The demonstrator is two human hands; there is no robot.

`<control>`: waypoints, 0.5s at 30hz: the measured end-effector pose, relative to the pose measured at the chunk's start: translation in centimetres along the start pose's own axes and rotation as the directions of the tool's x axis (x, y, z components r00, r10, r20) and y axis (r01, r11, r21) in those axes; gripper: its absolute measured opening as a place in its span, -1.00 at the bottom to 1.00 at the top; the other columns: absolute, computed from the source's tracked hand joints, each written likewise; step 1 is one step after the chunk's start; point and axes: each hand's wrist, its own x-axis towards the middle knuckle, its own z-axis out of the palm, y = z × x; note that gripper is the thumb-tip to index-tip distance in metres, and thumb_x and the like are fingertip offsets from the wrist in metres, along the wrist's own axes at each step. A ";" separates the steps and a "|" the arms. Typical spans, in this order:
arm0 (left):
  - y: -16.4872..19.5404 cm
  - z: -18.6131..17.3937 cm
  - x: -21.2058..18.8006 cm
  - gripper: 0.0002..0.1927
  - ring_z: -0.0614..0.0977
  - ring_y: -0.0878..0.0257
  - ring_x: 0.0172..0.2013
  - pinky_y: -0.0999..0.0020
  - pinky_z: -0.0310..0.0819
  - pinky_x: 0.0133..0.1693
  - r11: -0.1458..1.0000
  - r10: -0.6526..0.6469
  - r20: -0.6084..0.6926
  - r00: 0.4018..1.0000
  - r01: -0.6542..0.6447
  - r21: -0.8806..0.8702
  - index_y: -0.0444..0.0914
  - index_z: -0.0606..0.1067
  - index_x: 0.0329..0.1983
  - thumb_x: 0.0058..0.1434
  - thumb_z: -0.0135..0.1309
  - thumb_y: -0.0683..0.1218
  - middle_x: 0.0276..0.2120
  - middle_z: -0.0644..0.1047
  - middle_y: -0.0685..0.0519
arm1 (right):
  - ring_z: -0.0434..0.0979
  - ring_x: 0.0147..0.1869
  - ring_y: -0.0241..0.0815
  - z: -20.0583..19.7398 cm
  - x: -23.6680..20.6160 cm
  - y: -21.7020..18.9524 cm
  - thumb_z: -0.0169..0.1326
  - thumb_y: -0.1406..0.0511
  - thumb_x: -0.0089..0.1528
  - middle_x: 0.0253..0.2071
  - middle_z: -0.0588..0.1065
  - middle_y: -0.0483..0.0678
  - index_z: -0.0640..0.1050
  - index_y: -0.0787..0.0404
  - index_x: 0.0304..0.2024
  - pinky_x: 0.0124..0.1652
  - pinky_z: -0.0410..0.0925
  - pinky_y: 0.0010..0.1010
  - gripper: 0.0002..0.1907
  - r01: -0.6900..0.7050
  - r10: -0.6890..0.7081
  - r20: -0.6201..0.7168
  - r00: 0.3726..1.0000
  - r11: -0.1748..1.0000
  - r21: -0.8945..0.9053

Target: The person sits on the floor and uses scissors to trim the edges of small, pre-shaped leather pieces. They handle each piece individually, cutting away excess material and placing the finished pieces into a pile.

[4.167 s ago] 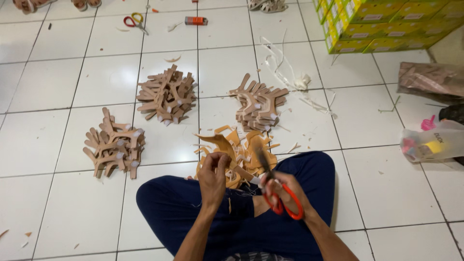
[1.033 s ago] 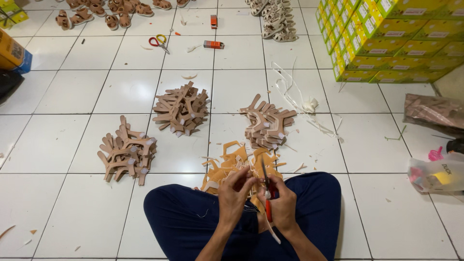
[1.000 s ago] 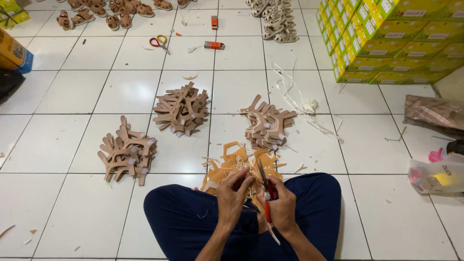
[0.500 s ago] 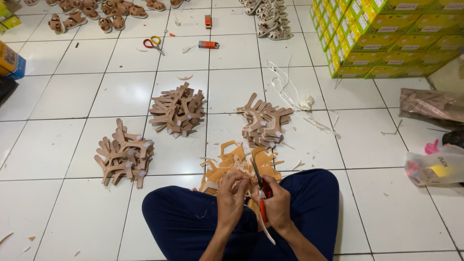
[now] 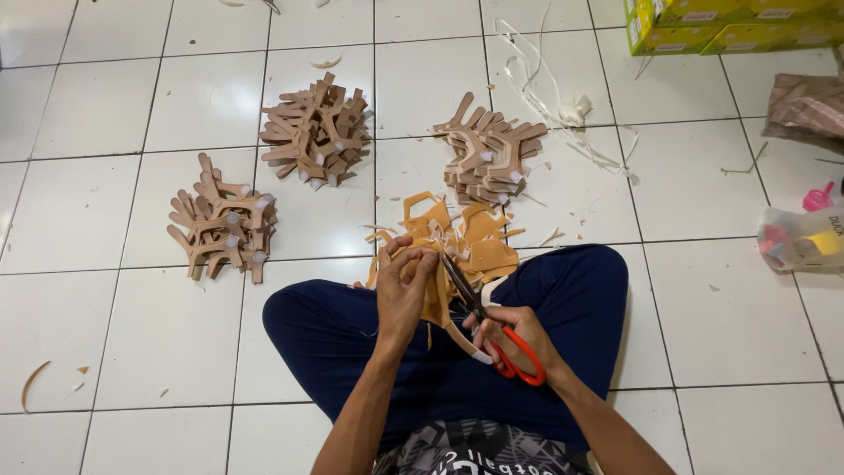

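Head view: white tiled floor (image 5: pixel 105 105); left hand (image 5: pixel 404 286) grips tan cutout (image 5: pixel 435 295), right hand (image 5: pixel 519 339) grips scissors (image 5: pixel 492 330).

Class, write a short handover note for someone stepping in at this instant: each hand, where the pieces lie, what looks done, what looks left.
Left hand: grips a tan cut-out piece over the lap.
Right hand: holds the orange-handled scissors, blades at that piece.
Done, it seems: three stacks of brown pieces on the white tile floor.
Left, it seems: the loose tan heap by the knees.
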 end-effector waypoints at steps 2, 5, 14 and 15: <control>0.4 -0.1 0.0 -0.77 0.52 0.15 0.13 0.34 0.72 -0.07 0.998 0.029 -0.003 1.000 -0.029 0.058 -0.32 0.64 -0.21 0.30 0.14 -0.05 0.16 0.31 -0.06 | 0.45 -0.66 -0.40 -0.2 -0.2 0.2 -0.02 -0.09 0.29 -0.54 0.56 -0.04 0.61 0.40 -0.15 -0.61 0.38 -0.58 -0.37 -0.041 0.040 0.049 0.998 0.999 0.027; 0.9 0.0 -0.2 -0.77 0.58 0.16 0.05 0.35 0.69 -0.11 0.999 0.038 -0.004 0.999 -0.037 0.037 -0.33 0.63 -0.22 0.30 0.14 -0.06 0.17 0.29 -0.07 | 0.44 -0.67 -0.41 -0.2 -0.1 0.5 -0.07 -0.16 0.28 -0.55 0.55 -0.05 0.60 0.40 -0.16 -0.63 0.37 -0.58 -0.29 -0.049 0.042 0.075 0.996 0.994 0.093; 0.3 0.6 -0.7 -0.79 0.67 0.18 -0.15 0.38 0.68 -0.22 0.992 -0.027 0.019 0.999 0.029 -0.126 -0.37 0.61 -0.24 0.27 0.15 -0.10 0.13 0.29 -0.03 | 0.35 -0.68 -0.46 0.3 0.2 -0.5 0.10 -0.03 0.27 -0.61 0.45 -0.12 0.56 0.30 -0.24 -0.65 0.26 -0.62 -0.51 -0.072 0.085 -0.056 0.995 0.978 0.196; -0.2 0.7 -0.7 -0.80 0.66 0.17 -0.13 0.37 0.68 -0.19 0.989 -0.035 0.014 0.999 0.037 -0.140 -0.37 0.61 -0.23 0.27 0.15 -0.10 0.12 0.30 -0.02 | 0.38 -0.66 -0.43 0.5 0.5 -0.6 0.19 0.04 0.23 -0.61 0.46 -0.10 0.54 0.29 -0.24 -0.63 0.27 -0.60 -0.59 -0.051 0.063 -0.112 0.992 0.992 0.114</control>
